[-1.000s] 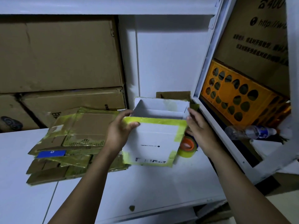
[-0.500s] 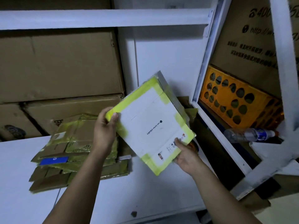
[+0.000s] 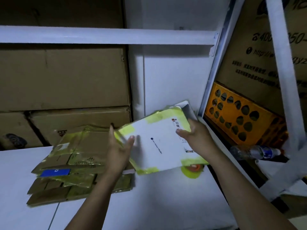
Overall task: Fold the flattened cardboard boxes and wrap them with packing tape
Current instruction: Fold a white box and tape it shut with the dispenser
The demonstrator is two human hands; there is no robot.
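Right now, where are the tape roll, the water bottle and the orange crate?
tape roll [image 3: 193, 168], head view, orange core below the box.
water bottle [image 3: 255, 151], head view, clear body.
orange crate [image 3: 232, 123], head view, holed front face.

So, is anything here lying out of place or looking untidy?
Yes. A plastic water bottle lies on its side on the lower shelf at the right, below the orange crate. The stack of taped flattened boxes on the table sits crooked, its layers fanned out unevenly.
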